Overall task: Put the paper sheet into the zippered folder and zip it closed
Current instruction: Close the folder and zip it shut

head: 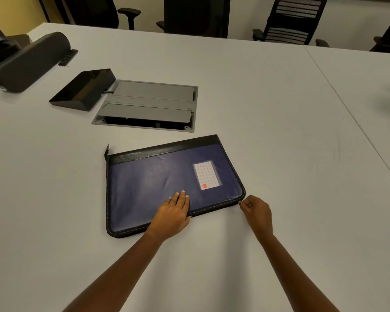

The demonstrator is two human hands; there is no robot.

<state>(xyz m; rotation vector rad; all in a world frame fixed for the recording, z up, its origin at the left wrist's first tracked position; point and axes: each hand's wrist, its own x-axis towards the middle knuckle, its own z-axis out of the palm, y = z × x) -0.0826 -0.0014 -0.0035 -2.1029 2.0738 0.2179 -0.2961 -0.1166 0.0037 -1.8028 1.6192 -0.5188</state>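
A blue zippered folder [153,183] with black trim and a white label pocket lies flat and closed on the grey table. My left hand [172,213] presses flat on its near edge, fingers spread on the cover. My right hand [256,210] is at the folder's near right corner, fingers pinched at the zipper line; the zipper pull itself is hidden by the fingertips. No paper sheet is visible. A black strap tab [106,150] sticks up at the folder's far left corner.
A grey cable hatch [151,104] is set into the table behind the folder, with a black wedge-shaped device [83,90] at its left. A dark bulky object [27,61] sits far left. Office chairs [288,21] line the far edge.
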